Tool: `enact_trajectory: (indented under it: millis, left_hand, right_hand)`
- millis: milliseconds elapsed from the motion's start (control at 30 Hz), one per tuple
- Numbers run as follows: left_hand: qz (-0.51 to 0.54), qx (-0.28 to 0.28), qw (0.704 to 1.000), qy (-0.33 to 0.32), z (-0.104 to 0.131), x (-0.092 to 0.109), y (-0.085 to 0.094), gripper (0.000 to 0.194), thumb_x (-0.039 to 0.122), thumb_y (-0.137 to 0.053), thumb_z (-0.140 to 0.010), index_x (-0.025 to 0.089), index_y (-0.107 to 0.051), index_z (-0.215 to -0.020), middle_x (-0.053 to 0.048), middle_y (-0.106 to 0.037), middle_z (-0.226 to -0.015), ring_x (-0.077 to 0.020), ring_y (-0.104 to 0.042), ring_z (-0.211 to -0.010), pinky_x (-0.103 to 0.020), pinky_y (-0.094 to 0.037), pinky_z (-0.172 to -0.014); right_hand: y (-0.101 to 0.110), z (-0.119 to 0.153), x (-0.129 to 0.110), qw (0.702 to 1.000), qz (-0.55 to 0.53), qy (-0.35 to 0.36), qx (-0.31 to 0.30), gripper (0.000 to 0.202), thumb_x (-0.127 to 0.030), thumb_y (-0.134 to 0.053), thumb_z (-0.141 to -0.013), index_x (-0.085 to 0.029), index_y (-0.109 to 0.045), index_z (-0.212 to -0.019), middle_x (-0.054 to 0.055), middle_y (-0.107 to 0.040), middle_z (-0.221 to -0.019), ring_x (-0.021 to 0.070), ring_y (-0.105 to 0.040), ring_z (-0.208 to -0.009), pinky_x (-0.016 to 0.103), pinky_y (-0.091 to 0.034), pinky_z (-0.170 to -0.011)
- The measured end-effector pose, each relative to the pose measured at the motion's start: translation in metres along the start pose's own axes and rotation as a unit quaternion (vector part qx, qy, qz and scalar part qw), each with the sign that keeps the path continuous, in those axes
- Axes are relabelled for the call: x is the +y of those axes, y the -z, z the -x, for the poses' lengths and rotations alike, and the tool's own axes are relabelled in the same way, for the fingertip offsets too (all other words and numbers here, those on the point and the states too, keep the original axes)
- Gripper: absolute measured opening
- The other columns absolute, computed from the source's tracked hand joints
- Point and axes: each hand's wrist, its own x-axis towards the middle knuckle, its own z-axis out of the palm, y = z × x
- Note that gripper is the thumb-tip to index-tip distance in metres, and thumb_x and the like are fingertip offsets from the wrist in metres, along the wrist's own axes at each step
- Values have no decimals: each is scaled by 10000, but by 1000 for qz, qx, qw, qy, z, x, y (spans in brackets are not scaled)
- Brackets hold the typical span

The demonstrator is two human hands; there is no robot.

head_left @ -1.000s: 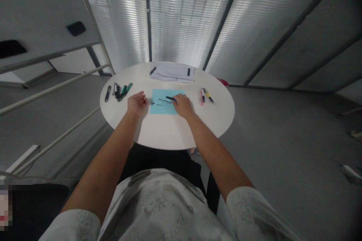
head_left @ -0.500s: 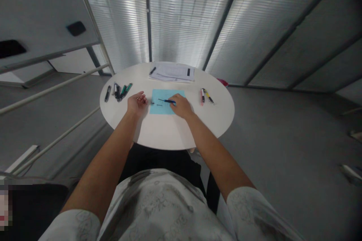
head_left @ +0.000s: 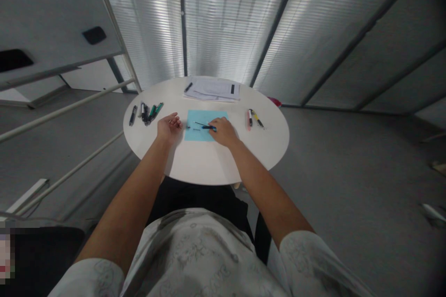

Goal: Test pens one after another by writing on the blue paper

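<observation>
My right hand (head_left: 223, 131) lies on the right part of a light-blue sheet (head_left: 205, 137), its fingers closed on a dark-and-blue pen barrel (head_left: 209, 127). A thin dark rod, which looks like a pen refill (head_left: 200, 124), points left just above the barrel; whether the fingers hold it too is hidden. Below the refill lies a small thin piece, perhaps a spring (head_left: 196, 129). Another tiny dark piece (head_left: 188, 127) sits at the sheet's left edge. Beside that edge my left hand (head_left: 169, 128) rests palm inward, fingers loosely curled and slightly apart, with nothing visible in them.
On the round white table (head_left: 204, 167), several black and green pens (head_left: 149, 113) lie at the left. Stacked papers (head_left: 212, 89) with a dark pen (head_left: 188, 87) are at the back. A pink-and-black marker (head_left: 249, 119) and a yellow-and-black pen (head_left: 257, 118) lie right.
The pen barrel has turned and dropped slightly in my right hand, so the thin refill now shows apart from it, above. My left hand has stayed in place.
</observation>
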Motion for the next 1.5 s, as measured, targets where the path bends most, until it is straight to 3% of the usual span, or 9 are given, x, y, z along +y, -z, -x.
enact_trajectory:
  millis: [367, 633, 767, 967, 1067, 1200, 1333, 1400, 1500]
  left_hand:
    - [6, 1, 1000, -1, 0, -1, 0, 309, 64, -559, -599, 148, -581, -896, -20, -535, -662, -101, -512, -541, -227, -446, -519]
    - [-4, -2, 1000, -4, -1, 0, 0, 284, 65, -565, -585, 157, -593, -852, -18, -544, -663, -97, -509, -537, -225, -446, -520]
    - [-85, -18, 994, -63, 0, -9, -2, 213, 87, -586, -574, 162, -612, -772, 1, -525, -608, -87, -481, -516, -212, -407, -507]
    - [-329, -118, 912, -213, 9, -27, -4, 174, 127, -686, -617, 194, -691, -778, 12, -554, -624, -94, -458, -552, -215, -366, -526]
    - [-391, -132, 884, -220, 15, -28, -8, 205, 119, -728, -611, 202, -710, -797, -2, -585, -674, -109, -473, -600, -228, -380, -556]
    - [-430, -135, 864, -224, 17, -28, -12, 208, 89, -757, -571, 183, -726, -754, -24, -615, -702, -112, -470, -597, -239, -387, -574]
    - [-494, -157, 815, -257, 10, -33, -6, 119, 166, -737, -637, 186, -745, -754, -37, -642, -708, -124, -467, -598, -245, -370, -566]
    - [-504, -156, 811, -254, 7, -34, -4, 92, 212, -727, -663, 177, -739, -747, -37, -643, -686, -126, -468, -588, -251, -364, -566]
    - [-478, -158, 831, -236, 8, -33, -4, 110, 251, -729, -669, 158, -714, -727, -30, -631, -663, -126, -484, -597, -254, -367, -581]
  right_hand:
    - [-8, -5, 11, 997, -39, -38, 55, 291, -142, -534, -849, -189, -706, -1079, 68, -683, -1095, 210, -552, -1015, 353, -402, -956]
    - [-5, -3, 11, 994, -25, -69, 81, 324, -64, -487, -836, -197, -711, -1030, 85, -686, -1034, 235, -563, -979, 373, -425, -926]
    - [-4, -3, 11, 991, -51, -52, 116, 320, -53, -478, -820, -202, -701, -994, 75, -682, -1015, 235, -553, -975, 377, -424, -921]
    - [1, -3, -4, 981, -139, 16, 137, 362, -31, -471, -781, -190, -644, -1055, 65, -671, -1041, 208, -560, -1000, 341, -419, -928]
    - [5, -2, -16, 984, -148, 31, 97, 338, -54, -450, -808, -207, -630, -1049, 61, -671, -1057, 205, -563, -1023, 338, -412, -930]
    - [7, -1, -28, 987, -134, 33, 87, 316, -98, -422, -861, -207, -604, -1095, 65, -667, -1079, 205, -555, -1038, 342, -391, -935]
    - [7, 0, -32, 988, -125, 44, 76, 301, -98, -404, -868, -210, -607, -1061, 63, -659, -1081, 206, -547, -1035, 332, -386, -927]
    - [5, -1, -31, 988, -123, 49, 79, 287, -114, -408, -877, -209, -606, -1062, 63, -656, -1082, 206, -542, -1040, 327, -384, -927]
    - [4, 0, -29, 989, -115, 41, 86, 274, -180, -424, -914, -203, -588, -1132, 69, -650, -1077, 209, -541, -1032, 329, -379, -923]
